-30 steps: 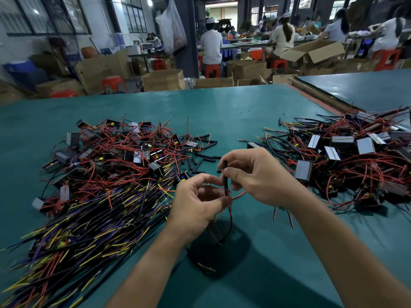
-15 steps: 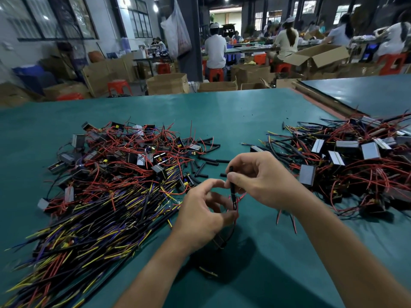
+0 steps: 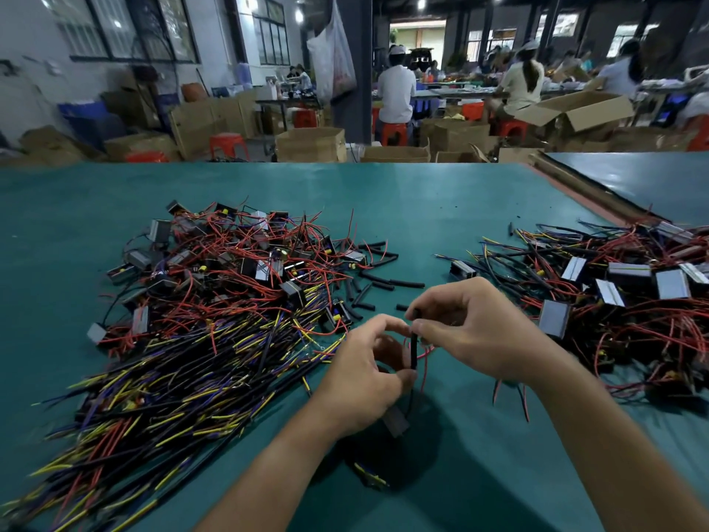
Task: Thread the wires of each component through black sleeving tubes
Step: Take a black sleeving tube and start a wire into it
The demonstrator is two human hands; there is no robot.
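Observation:
Between my hands a short black sleeving tube (image 3: pixel 413 351) stands upright over the green table (image 3: pixel 403 209). My right hand (image 3: pixel 472 324) pinches its upper end. My left hand (image 3: pixel 364 374) pinches the thin red wires (image 3: pixel 424 362) at its lower end, and a small grey component (image 3: pixel 395 420) hangs under the palm. Loose black tubes (image 3: pixel 380 282) lie just beyond my hands. A pile of components with bare red wires (image 3: pixel 633 297) lies to the right. A larger pile with black-sleeved leads (image 3: pixel 192 339) spreads on the left.
A second green table (image 3: pixel 644 182) adjoins at the right rear. Beyond the far edge stand cardboard boxes (image 3: pixel 310 144) and red stools (image 3: pixel 395 134), with people seated at benches (image 3: pixel 397 90).
The tube sits lower on the wires, now reaching my left fingertips, with less of it above my right fingers. My view has shifted a little; both hands stay together at the centre.

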